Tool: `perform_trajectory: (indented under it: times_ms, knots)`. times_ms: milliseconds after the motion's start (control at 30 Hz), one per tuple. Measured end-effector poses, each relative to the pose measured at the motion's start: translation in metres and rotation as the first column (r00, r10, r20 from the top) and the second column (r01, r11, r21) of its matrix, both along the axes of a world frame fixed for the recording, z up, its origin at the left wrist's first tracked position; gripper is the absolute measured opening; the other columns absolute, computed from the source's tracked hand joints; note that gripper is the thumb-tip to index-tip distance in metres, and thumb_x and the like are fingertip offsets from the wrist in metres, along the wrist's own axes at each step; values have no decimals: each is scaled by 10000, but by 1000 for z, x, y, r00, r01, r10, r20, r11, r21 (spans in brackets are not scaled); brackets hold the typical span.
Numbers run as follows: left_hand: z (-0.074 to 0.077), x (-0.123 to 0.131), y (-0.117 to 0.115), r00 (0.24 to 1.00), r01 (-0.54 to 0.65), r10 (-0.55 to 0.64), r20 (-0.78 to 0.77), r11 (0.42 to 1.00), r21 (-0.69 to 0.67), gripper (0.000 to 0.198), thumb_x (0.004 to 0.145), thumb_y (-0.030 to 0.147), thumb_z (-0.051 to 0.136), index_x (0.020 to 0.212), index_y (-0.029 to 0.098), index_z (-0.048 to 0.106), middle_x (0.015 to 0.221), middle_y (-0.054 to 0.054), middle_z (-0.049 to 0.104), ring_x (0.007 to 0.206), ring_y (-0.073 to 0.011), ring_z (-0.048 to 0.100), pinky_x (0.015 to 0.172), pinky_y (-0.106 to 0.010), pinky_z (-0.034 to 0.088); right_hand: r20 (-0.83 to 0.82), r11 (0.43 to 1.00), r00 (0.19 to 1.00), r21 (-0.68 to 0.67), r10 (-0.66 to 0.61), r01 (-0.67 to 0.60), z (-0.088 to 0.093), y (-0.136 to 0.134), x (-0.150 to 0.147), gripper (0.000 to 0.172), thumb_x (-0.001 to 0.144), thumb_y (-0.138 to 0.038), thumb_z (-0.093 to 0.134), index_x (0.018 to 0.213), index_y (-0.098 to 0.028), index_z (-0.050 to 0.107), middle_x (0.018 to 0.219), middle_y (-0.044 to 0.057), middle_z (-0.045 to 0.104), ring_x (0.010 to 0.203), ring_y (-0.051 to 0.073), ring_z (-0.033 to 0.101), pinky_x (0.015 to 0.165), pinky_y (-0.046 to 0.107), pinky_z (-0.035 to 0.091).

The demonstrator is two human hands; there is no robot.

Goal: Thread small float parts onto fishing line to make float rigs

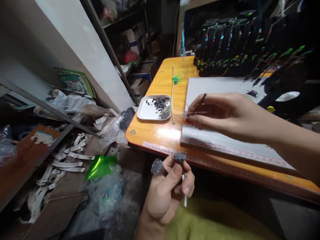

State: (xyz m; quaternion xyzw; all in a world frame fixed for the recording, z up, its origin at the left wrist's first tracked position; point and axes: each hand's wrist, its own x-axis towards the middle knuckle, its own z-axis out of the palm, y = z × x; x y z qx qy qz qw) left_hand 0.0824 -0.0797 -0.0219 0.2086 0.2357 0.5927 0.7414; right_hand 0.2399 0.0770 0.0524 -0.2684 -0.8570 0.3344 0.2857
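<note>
My left hand [167, 191] is closed below the table edge, gripping two small bundles of thin grey tubes [157, 166] that stick up between the fingers. My right hand [220, 113] reaches in from the right over a grey board [215, 136] on the orange table [160, 133]. Its fingers pinch a thin dark stick with an orange tip [197, 108]. A white square tray [147, 111] with several small dark tubes lies left of the board.
A long thin wooden stick with a green tuft [175, 79] lies beside the tray. Black racks of fishing floats [240, 43] stand at the table's back. Left of the table are shelves, white plastic clips [67, 160], plastic bags and a green sheet [100, 165].
</note>
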Motion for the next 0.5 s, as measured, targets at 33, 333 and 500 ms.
perform_trajectory:
  times_ms: [33,333,500]
  knots:
    - [1,2,1,1000,14,-14,1,1000,4,231,943,371,694,885,153,641,534,73,424,475,-67,255,495,-204,233,-83,986,996,-167,14,-28,3,-9,4,197,895,-368,700,914,-173,673,871,51,724,798,180,706,704,287,575]
    - [-6,24,1,966,179,-177,-188,984,-6,300,931,431,691,931,137,630,527,60,459,435,-50,295,448,-217,168,-223,821,973,-564,-53,-85,11,-43,20,228,762,-363,855,786,-187,711,750,-15,723,667,120,674,592,196,531]
    - [-8,35,-3,900,360,-362,-243,931,-55,383,917,498,689,866,124,627,563,38,471,473,-61,353,469,-231,231,-36,893,966,-372,257,-252,13,-52,22,127,933,-259,653,842,-193,713,778,-2,737,697,133,680,635,232,517]
